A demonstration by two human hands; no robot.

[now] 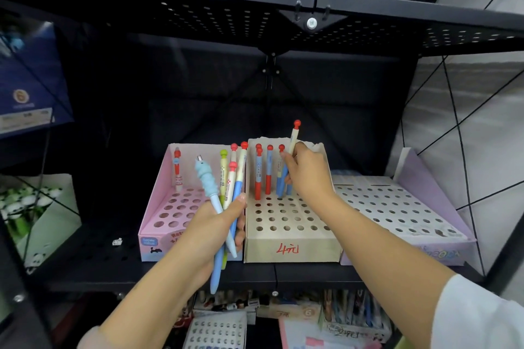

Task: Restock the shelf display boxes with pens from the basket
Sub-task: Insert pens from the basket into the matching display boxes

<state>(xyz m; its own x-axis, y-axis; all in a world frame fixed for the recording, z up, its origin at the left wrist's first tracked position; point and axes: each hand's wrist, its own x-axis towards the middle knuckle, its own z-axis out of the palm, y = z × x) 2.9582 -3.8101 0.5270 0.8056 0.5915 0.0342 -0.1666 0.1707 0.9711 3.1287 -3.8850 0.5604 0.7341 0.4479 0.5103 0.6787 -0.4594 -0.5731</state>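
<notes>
Left hand (211, 228) grips a bunch of pens (226, 193), fingers curled round them; right hand (307, 176) pinches a red-topped pen (293, 139) over the far row of the beige box (292, 246).

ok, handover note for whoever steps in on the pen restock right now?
Left hand: grips a bunch of pens, held in front of the pink box.
Right hand: fingers pinch a cream pen with a red cap, over the back row of the beige box.
Done: beige box has a few pens standing in its back row; pink box has one standing at its back left.
Left: seat the pen in hand, then place the bunch. Most holes in both boxes are open; the lavender box shows no pens. Basket not in view.
</notes>
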